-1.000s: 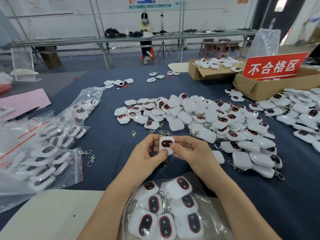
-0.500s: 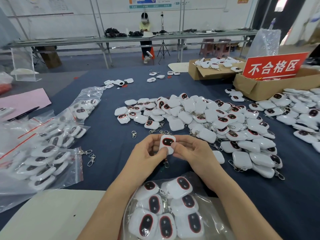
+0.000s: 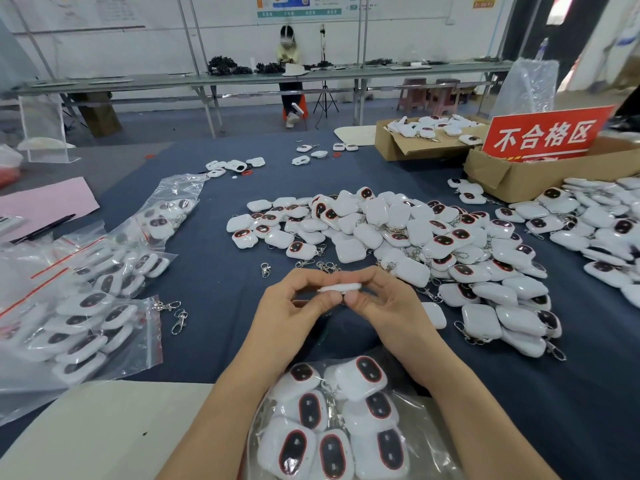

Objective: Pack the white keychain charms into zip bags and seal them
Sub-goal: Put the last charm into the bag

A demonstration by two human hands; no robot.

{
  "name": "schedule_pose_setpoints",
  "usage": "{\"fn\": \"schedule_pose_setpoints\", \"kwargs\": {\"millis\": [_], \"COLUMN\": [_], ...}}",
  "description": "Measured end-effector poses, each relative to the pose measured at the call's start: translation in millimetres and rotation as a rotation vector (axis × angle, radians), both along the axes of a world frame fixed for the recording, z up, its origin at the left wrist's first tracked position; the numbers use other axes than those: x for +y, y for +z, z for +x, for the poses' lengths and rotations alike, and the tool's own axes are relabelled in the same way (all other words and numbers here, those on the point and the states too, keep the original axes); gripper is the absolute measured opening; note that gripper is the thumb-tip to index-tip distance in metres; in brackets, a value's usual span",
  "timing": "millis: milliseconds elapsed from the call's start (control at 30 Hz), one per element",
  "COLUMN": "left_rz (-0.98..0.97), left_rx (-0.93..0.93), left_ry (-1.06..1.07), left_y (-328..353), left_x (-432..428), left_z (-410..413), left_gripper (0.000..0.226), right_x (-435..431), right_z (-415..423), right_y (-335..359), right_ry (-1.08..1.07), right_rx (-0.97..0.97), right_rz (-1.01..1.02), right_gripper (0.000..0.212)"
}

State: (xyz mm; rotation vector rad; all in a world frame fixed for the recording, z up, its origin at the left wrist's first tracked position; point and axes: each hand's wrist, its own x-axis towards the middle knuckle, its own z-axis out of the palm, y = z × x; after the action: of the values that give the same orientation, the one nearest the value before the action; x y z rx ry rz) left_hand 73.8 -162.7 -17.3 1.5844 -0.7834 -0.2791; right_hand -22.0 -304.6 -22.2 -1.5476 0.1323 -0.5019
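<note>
White plastic charm (image 3: 341,288) sits edge-on at frame centre. The left hand (image 3: 287,313) pinches its left end and the right hand (image 3: 388,313) its right end, fingertips curled round it. This orientation probably exposes the rim for inspection before packing. The partly filled zip bag (image 3: 420,455) lies directly below the hands at the lower edge, keeping transfer short. The loose pile (image 3: 415,237) lies beyond, centre right.

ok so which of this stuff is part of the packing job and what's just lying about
In the job: white charm pinched by left hand and right hand; zip bag nearest, part filled; loose charm pile; filled bags on the left.
Lying about: red sign, cardboard boxes, pink sheet, spare clips.
</note>
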Motion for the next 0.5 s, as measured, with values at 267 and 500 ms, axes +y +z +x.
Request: {"fn": "schedule_pose_setpoints", "kwargs": {"millis": [267, 500], "left_rz": [-0.002, 0.068], "left_rx": [0.024, 0.050], "left_ry": [0.004, -0.069], "left_y": [-0.6, 3.8], "left_x": [-0.6, 0.7], "left_z": [1.5, -1.0], "left_gripper": [0.016, 0.033], "right_x": [1.2, 1.5], "right_z": [-0.5, 0.6], "right_y": [-0.2, -0.5], "right_ry": [-0.007, 0.026], "right_rx": [0.002, -0.014], "right_rz": [0.025, 0.018], "right_gripper": [0.016, 0.033]}}
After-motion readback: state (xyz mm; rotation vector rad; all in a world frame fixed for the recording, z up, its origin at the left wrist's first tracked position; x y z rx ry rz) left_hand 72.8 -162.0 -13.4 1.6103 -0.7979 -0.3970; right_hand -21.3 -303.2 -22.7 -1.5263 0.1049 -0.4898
